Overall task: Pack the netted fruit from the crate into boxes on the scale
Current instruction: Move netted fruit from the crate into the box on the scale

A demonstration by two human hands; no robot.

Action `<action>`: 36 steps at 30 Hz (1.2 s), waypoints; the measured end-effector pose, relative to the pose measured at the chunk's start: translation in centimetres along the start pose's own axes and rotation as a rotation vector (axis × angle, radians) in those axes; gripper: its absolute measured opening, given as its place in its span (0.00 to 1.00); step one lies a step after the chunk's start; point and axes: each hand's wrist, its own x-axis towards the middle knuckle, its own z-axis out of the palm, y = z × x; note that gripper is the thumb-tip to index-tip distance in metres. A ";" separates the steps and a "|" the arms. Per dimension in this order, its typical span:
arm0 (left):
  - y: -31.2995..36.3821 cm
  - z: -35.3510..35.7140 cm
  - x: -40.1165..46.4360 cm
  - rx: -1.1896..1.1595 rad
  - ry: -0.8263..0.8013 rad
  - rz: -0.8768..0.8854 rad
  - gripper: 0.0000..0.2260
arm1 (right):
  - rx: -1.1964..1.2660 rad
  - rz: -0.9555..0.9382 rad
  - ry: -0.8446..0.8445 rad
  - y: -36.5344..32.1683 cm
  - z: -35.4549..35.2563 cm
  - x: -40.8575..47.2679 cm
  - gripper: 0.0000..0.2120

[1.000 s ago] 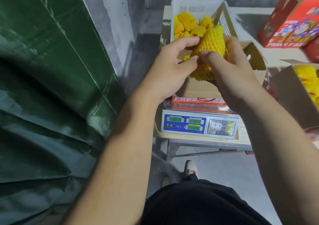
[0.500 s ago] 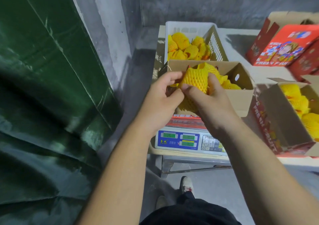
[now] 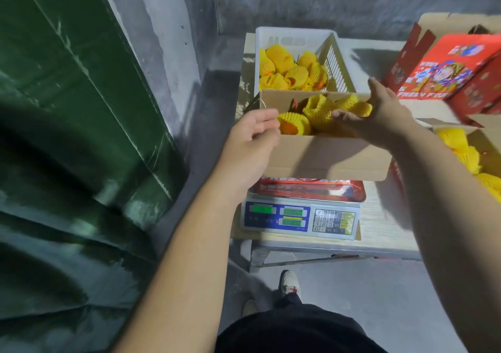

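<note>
- Cardboard box (image 3: 325,154) sits on scale (image 3: 301,217), netted fruit (image 3: 294,125) inside near the left wall; more fruit waits in white slatted crate (image 3: 336,62) just behind.
- Left hand (image 3: 252,141) relaxed, fingers straight, holding nothing, at the box's left rim.
- Right hand (image 3: 379,111) spread flat over the box, empty.
- Judgement: nestle fruit snugly, press lightly, since foam netting is soft, ribbed and springy; check the scale reading.

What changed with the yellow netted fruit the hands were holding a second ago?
Both hands let go: the yellow foam-netted fruit now lies in the brown cardboard box, left hand and right hand open. White plastic crate and digital scale unchanged.
</note>
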 end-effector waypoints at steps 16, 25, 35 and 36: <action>-1.3 -1.9 1.0 0.333 -0.004 0.157 0.13 | 0.423 -0.435 -0.039 -6.4 4.2 -8.8 0.22; -1.3 -1.7 0.8 0.310 0.000 0.193 0.13 | 0.485 -0.457 -0.064 -6.8 4.2 -8.8 0.20; -1.3 -0.6 3.1 0.249 0.001 0.160 0.13 | 0.532 -0.457 -0.076 -6.6 4.1 -6.9 0.18; -1.3 -0.2 3.7 0.242 0.001 0.162 0.12 | 0.543 -0.456 -0.070 -6.4 4.0 -6.3 0.18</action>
